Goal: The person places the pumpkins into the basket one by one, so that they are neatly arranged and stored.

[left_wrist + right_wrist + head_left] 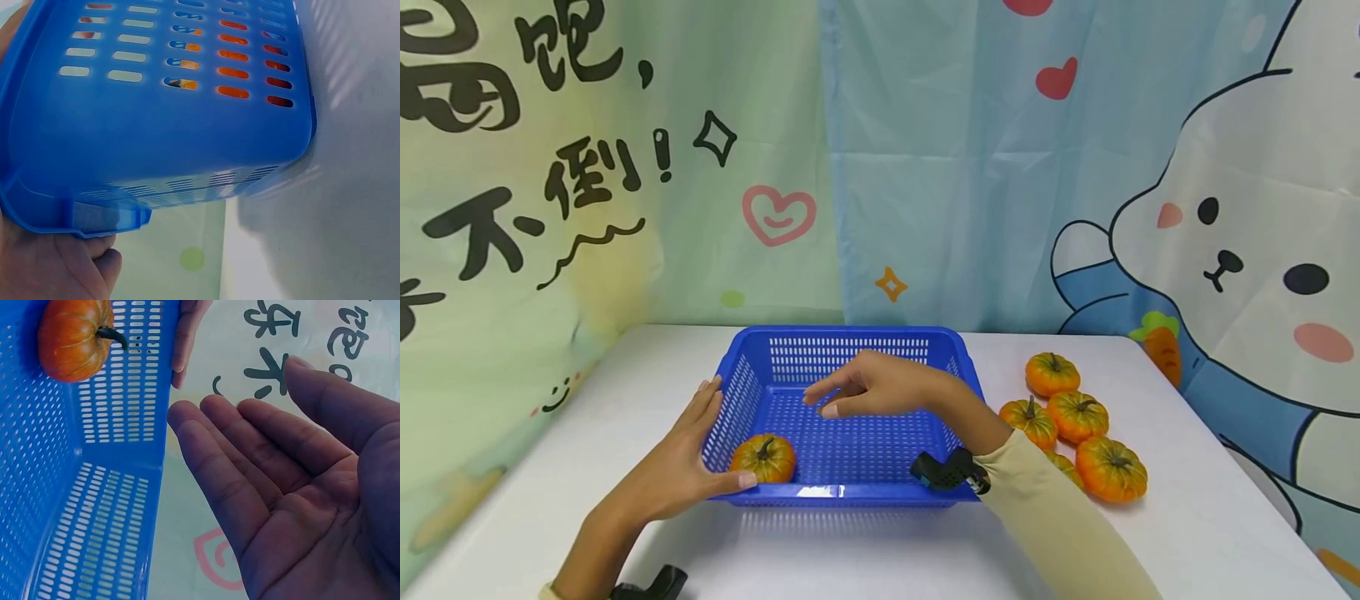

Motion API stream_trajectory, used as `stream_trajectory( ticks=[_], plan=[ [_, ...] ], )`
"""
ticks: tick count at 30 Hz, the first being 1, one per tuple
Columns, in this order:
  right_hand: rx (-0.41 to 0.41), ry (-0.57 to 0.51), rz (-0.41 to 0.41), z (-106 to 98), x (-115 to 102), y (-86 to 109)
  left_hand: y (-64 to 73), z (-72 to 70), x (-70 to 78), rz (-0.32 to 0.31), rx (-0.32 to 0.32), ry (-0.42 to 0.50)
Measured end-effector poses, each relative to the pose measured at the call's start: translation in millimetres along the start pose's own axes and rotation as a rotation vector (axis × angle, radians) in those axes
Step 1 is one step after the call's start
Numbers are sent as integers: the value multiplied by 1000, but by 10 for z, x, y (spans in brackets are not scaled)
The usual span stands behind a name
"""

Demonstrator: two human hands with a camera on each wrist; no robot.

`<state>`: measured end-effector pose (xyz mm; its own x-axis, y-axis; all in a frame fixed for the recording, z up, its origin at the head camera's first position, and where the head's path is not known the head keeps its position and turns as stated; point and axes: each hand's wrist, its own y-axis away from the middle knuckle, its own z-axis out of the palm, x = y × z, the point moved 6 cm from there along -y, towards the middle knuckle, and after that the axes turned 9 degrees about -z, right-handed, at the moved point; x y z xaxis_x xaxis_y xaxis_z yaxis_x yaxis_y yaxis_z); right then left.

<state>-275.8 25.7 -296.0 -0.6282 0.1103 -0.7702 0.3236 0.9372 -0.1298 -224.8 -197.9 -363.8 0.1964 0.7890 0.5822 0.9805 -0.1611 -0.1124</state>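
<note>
A blue plastic basket (880,495) with slotted walls sits on the white table. My left hand (673,467) grips its near left corner, thumb over the front rim and fingers along the outer left side. One small orange pumpkin (763,458) with a dark stem lies inside, in that same corner close to the left thumb. Over the middle of the basket hovers my right hand (887,385), holding nothing. In the right wrist view its fingers (225,487) are loosely extended and the palm is bare.
Several small orange pumpkins (1078,417) are clustered on the table (1195,517) right of the basket, one partly hidden behind the right sleeve (1060,517). A printed curtain (925,167) hangs behind the table.
</note>
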Motion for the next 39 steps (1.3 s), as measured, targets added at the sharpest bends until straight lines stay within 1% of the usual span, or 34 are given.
stream_trajectory(
  ticks=[4, 7, 12, 17, 23, 26, 30, 36, 39],
  plan=[
    [6, 2, -2, -4, 25, 116, 0, 12, 6, 4, -2, 1],
    [8, 10, -18, -13, 8, 201, 7, 10, 15, 9, -1, -5],
    [14, 1, -23, -20, -29, 331, 20, -5, 32, 24, 4, -15],
    [22, -14, -31, -1, -53, 428, 15, -1, 18, 13, 1, -9],
    [48, -50, -6, -12, -45, 551, 3, 20, -15, 12, 5, -6],
    [60, -44, -4, -27, -55, 628, 1, 25, -20, 6, 5, -10],
    [81, -34, 27, -50, -48, 745, 5, 30, -20, -4, 2, -10],
    [124, -23, 40, -96, -20, 902, 22, 11, 2, 4, 3, -19],
    [140, -30, 63, -100, 6, 980, 19, -3, 14, 5, 5, -17]
  ],
)
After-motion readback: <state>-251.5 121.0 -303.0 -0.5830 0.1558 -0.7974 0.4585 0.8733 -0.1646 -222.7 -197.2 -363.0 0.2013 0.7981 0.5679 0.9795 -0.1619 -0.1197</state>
